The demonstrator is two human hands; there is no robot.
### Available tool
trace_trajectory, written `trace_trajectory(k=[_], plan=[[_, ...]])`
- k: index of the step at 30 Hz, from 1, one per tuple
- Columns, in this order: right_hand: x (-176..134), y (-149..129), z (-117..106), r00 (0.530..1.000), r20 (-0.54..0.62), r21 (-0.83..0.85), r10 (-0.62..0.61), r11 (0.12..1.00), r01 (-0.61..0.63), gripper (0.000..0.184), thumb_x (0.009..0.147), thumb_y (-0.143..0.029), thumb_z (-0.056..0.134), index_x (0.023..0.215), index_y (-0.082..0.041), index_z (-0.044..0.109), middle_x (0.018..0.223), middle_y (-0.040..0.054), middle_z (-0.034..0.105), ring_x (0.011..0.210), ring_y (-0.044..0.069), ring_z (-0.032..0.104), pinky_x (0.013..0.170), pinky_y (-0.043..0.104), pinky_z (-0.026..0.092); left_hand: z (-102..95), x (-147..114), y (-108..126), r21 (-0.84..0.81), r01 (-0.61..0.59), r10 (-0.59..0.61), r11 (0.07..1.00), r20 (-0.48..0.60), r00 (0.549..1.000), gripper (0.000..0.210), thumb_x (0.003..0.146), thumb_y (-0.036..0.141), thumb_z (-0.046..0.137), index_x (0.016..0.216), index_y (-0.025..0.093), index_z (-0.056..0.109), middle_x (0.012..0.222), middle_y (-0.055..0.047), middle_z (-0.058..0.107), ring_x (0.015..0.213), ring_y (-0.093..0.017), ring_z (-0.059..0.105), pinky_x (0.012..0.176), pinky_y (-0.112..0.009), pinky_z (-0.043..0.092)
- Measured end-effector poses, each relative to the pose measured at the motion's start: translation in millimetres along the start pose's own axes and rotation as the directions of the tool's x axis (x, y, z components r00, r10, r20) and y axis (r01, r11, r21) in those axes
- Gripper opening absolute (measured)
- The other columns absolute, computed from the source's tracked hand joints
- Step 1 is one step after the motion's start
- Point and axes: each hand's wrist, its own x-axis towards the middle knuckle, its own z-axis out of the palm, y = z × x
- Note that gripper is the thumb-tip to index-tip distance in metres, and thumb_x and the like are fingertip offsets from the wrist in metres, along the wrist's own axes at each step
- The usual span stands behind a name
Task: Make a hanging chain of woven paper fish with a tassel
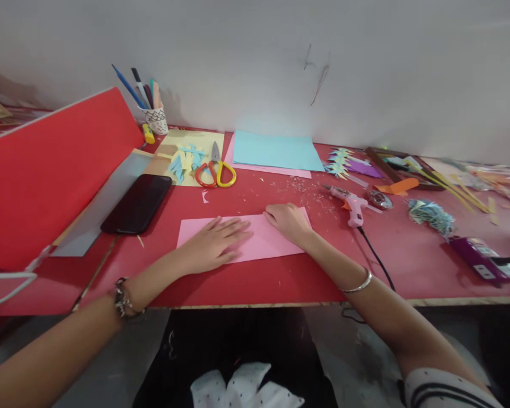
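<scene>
A pink paper [261, 241] lies lengthwise on the red table in front of me and looks folded over. My left hand [215, 243] rests flat on its left half, fingers stretched out and slightly smeared by motion. On the right half, my right hand [289, 225] is closed, with its curled fingers pressing the paper near its far edge. The fingertips of that hand are partly hidden. Beyond the paper lie scissors [215, 169] with one red and one yellow handle. Right of my right hand is a pink glue gun [352, 205] with a black cord.
A black phone [136, 204] and a large red board [59, 175] are at left. Behind stand a pen cup [156, 120], blue sheets [276, 150] and yellow-blue paper scraps [182, 164]. At right are a shredded-paper bundle [431, 216] and a purple power strip [484, 260].
</scene>
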Motion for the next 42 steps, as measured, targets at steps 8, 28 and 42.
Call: trace_trajectory(k=[8,28,42], plan=[[1,2,3,1.0,-0.01,-0.032,-0.014,0.999,0.013,0.032,0.087,-0.021,0.029,0.089,-0.014,0.06,0.09,0.0106,0.064,0.086,0.021,0.054,0.074,0.031,0.03,-2.0,-25,-11,0.009,0.152,-0.152,0.988,0.051,0.987,0.06,0.083,0.053,0.032,0.136,0.025,0.024,0.142,-0.004,0.027,0.131,-0.02,0.023,0.107,-0.043,0.011],[-103,-29,-3,0.921,0.129,0.353,-0.368,0.885,0.304,0.066,0.083,-0.049,0.035,0.137,-0.012,0.023,0.143,0.0095,0.022,0.132,0.017,0.016,0.108,0.039,0.014,4.1,-28,-17,0.031,0.147,-0.147,0.989,-0.003,0.989,0.063,0.08,0.058,0.034,0.135,0.027,0.027,0.14,-0.004,0.032,0.129,-0.021,0.027,0.106,-0.042,0.017],[-151,37,-1,0.995,-0.046,0.128,0.088,0.988,-0.081,0.042,0.085,-0.03,0.033,0.121,-0.016,0.05,0.124,0.0101,0.052,0.113,0.021,0.049,0.093,0.04,0.042,-3.7,-33,-15,0.125,0.117,-0.117,0.985,-0.003,0.993,0.079,0.072,0.068,0.038,0.133,0.019,0.033,0.137,-0.01,0.037,0.124,-0.027,0.035,0.101,-0.043,0.029]])
